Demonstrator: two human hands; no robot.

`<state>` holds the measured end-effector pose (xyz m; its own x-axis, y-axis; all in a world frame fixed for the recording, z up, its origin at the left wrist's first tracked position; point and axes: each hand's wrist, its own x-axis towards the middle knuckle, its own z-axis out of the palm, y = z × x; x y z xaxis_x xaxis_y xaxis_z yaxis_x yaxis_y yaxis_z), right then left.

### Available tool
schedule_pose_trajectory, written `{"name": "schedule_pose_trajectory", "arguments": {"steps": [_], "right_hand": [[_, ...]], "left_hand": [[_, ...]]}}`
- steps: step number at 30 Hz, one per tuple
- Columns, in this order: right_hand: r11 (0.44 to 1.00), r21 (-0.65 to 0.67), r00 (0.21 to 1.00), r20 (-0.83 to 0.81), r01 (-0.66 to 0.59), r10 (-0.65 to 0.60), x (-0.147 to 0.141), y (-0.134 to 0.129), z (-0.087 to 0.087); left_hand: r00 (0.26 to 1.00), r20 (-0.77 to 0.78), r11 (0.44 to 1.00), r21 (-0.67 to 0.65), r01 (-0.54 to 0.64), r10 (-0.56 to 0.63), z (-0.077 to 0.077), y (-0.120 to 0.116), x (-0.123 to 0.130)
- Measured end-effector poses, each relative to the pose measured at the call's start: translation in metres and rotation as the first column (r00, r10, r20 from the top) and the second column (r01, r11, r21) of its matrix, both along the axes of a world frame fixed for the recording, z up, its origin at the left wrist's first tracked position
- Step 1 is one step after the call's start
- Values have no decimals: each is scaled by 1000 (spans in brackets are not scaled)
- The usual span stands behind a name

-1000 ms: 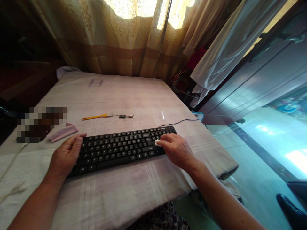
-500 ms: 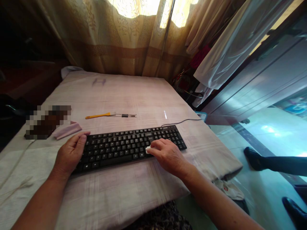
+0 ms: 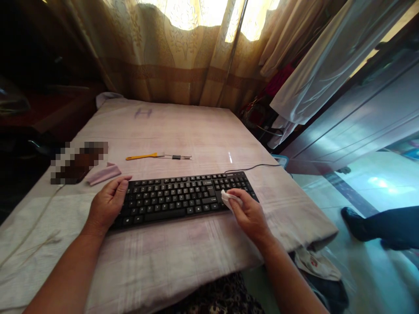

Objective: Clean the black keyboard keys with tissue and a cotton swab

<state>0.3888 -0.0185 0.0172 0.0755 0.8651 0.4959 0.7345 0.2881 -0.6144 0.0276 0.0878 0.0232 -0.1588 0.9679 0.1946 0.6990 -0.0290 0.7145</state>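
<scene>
A black computer keyboard point(image 3: 170, 198) lies on the cloth-covered table, its cable leading off to the right. My left hand point(image 3: 109, 203) grips its left end, thumb on top and the other fingers partly hidden. Between the thumb and fingers of my right hand point(image 3: 250, 216) is a small white wipe point(image 3: 231, 199), held over the number pad side; whether it touches the keys I cannot tell. Behind the keyboard lie a brush with a yellow handle point(image 3: 142, 156) and thin metal tweezers point(image 3: 176, 157) with a dark middle part.
A folded pink cloth point(image 3: 104, 173) and a blurred-out dark object point(image 3: 78, 163) lie at the left, near a pale cord point(image 3: 32, 229). Curtains point(image 3: 176, 74) hang behind the table point(image 3: 183, 126). Another person's leg and shoe point(image 3: 356, 224) show at the right on the floor.
My right hand has moved right along the keyboard and turned, with the wipe now showing more. My left hand stays on the left end. The view has shifted slightly.
</scene>
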Motion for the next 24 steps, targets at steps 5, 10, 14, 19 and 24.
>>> {"name": "schedule_pose_trajectory", "arguments": {"steps": [5,10,14,19,24], "right_hand": [[988,113,984,132,106,-121,-11,-13,-16],[990,78,944,302,117,-135,-19,-15,-17],[996,80,943,325,45,-69,-42,-11,-17],[999,30,971,236,21,-27,-64,-6,-14],[995,-90,932,-363,-45,10,-61,-2,-5]], "left_hand": [[1000,11,1000,7,-9,9,2,-2,2],[1000,19,999,23,-25,24,1,-2,4],[1000,6,998,56,-24,24,-2,-1,5],[1000,-30,996,92,-4,7,-7,-1,6],[996,-88,989,142,38,-25,-6,-6,9]]}}
